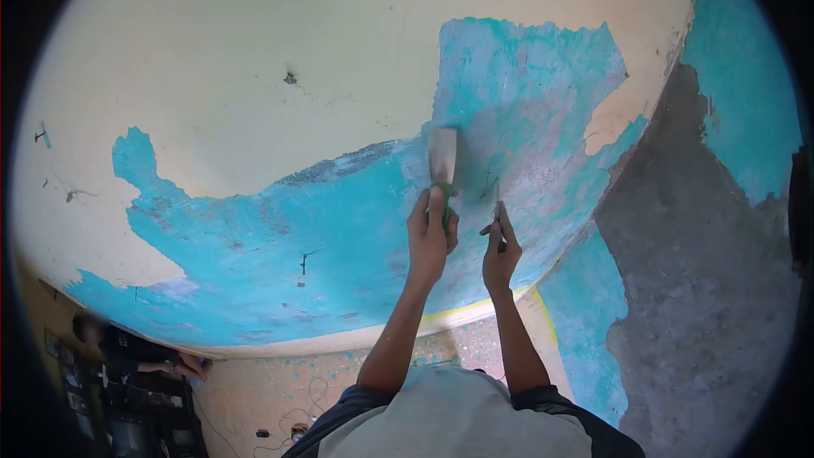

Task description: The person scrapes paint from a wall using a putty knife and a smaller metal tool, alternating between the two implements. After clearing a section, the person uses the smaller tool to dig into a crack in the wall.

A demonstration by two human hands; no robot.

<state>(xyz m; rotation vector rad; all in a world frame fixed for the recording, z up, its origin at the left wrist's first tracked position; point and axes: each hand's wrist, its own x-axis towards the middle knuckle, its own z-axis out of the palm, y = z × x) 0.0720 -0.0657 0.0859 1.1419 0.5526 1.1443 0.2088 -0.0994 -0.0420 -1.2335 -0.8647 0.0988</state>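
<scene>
My left hand (430,236) is closed round the green handle of a paint scraper (443,157). The scraper's broad metal blade points up at the wall (339,229), by the ragged border between cream paint and exposed turquoise. To its right, my right hand (502,259) is closed on a thin tool (498,193) with a narrow grey end, seen nearly edge-on; its exact kind cannot be made out. Both hands are in front of the turquoise area, where pale scuffed patches show.
Another person (136,352) is at the lower left, near dark furniture (153,416). Paint flakes and a cable (292,414) lie on the floor (233,390). Bare grey wall (695,305) shows at the right. A small hole (290,78) marks the cream wall.
</scene>
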